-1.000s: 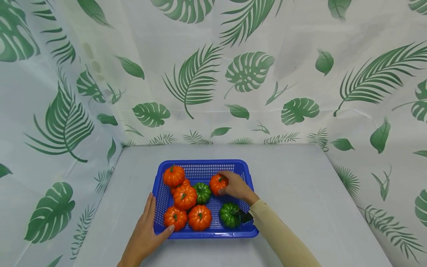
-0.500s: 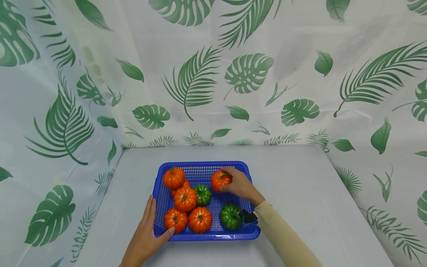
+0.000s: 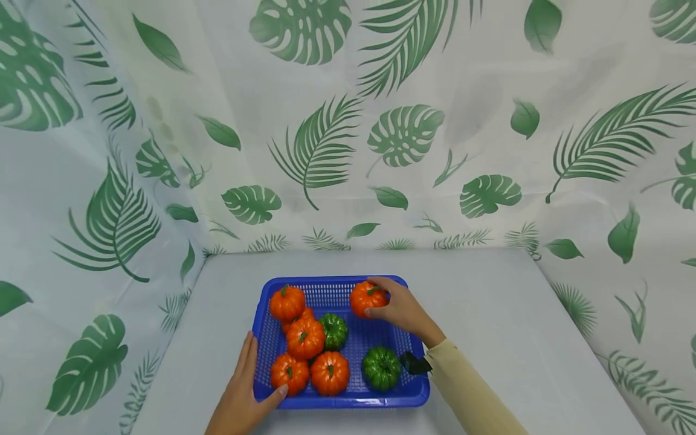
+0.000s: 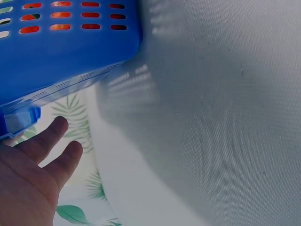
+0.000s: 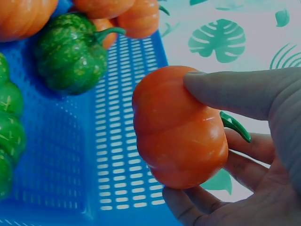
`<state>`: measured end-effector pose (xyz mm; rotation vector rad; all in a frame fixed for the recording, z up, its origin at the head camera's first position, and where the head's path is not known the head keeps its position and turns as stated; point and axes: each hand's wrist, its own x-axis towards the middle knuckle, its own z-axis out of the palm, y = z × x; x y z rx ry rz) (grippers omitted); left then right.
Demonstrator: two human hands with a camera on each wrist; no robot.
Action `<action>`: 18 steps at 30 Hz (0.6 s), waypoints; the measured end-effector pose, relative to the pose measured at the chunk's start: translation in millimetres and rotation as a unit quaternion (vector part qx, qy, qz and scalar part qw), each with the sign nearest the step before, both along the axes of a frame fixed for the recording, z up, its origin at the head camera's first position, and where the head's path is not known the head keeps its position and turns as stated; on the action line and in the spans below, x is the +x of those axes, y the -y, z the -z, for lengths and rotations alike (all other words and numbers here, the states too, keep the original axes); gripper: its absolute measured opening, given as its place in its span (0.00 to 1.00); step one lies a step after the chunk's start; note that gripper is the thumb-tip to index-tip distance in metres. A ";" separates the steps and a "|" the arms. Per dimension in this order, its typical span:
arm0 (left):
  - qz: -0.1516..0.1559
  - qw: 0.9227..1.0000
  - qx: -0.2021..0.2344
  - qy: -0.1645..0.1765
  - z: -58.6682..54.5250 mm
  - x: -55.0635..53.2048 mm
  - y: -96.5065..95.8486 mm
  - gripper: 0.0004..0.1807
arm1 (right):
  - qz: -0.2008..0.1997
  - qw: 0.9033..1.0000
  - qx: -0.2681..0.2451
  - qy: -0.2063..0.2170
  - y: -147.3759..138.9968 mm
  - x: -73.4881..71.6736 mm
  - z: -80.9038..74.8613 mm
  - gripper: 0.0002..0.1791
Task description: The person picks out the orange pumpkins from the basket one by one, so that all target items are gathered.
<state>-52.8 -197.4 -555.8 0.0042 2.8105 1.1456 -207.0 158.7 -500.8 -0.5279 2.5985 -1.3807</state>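
In the head view, a blue plastic basket [image 3: 359,402] holds small orange and green pumpkins. My right hand [image 3: 405,311] grips an orange pumpkin [image 3: 363,300] at the basket's back right. The right wrist view shows the thumb on one side of this pumpkin [image 5: 181,127] and fingers on the other, its green stem toward the palm. My left hand [image 3: 239,386] lies along the basket's left side, fingers extended, thumb at the front rim. Seen from the left wrist, two fingers [image 4: 66,162] stretch out below the basket wall [image 4: 70,52].
Several orange pumpkins [image 3: 306,338] crowd the basket's left half, one partly hidden beneath others. A green pumpkin [image 3: 333,331] sits beside them, another [image 3: 382,368] at the front right. Leaf-print sheeting [image 3: 337,223] surrounds the pale tabletop [image 3: 489,314] at the back and sides.
The right hand has raised the orange pumpkin a little and shifted it right, toward the back right corner. The left hand keeps its place on the basket. The whole head view has tilted upward.
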 end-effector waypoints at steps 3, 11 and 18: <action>0.002 1.000 0.000 0.005 -1.8 0.4 -1.2 0.68 | 0.003 1.000 0.003 -0.002 -3.0 1.3 -3.9 0.39; -0.004 1.000 -0.003 0.026 -3.7 2.3 -0.8 0.69 | 0.006 1.000 -0.005 -0.006 -11.0 3.9 -7.1 0.40; -0.010 1.000 -0.002 0.012 0.1 0.5 -2.2 0.69 | 0.018 1.000 -0.007 -0.010 -22.9 4.3 -13.6 0.40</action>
